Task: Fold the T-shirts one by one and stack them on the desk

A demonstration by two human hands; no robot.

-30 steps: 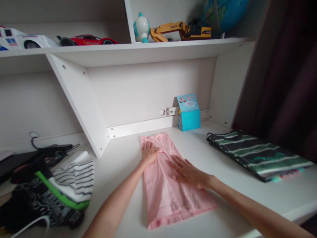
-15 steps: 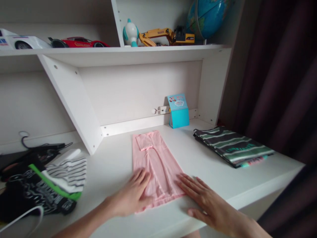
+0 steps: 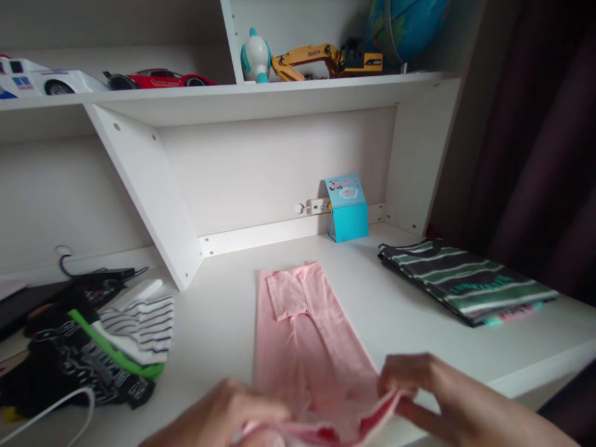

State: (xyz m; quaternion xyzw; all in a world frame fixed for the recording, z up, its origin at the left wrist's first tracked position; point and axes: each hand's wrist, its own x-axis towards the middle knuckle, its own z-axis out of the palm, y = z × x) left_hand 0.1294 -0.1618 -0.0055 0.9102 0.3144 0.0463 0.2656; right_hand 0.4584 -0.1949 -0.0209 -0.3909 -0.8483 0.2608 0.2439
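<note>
A pink garment (image 3: 316, 347), folded into a long strip with a sleeve laid across its far end, lies on the white desk. My left hand (image 3: 228, 413) pinches the left corner of its near edge. On the opposite corner, my right hand (image 3: 419, 388) grips the same edge between thumb and fingers. That edge is lifted off the desk, and a darker pink inside shows between the hands. Motion blurs the left fingers, and part of that hand is cut off by the bottom of the view.
Folded striped shirts (image 3: 460, 279) are stacked on the right of the desk (image 3: 214, 310). A heap of dark and striped clothes (image 3: 93, 354) with a hanger lies at left. Behind stands a blue desk calendar (image 3: 349, 214). Toy vehicles (image 3: 162, 79) and a globe (image 3: 412, 28) occupy the shelf above.
Both hands have gone from lying flat on the pink garment to gripping its near edge, which is now raised. The garment has shifted toward me, and the view has turned slightly left.
</note>
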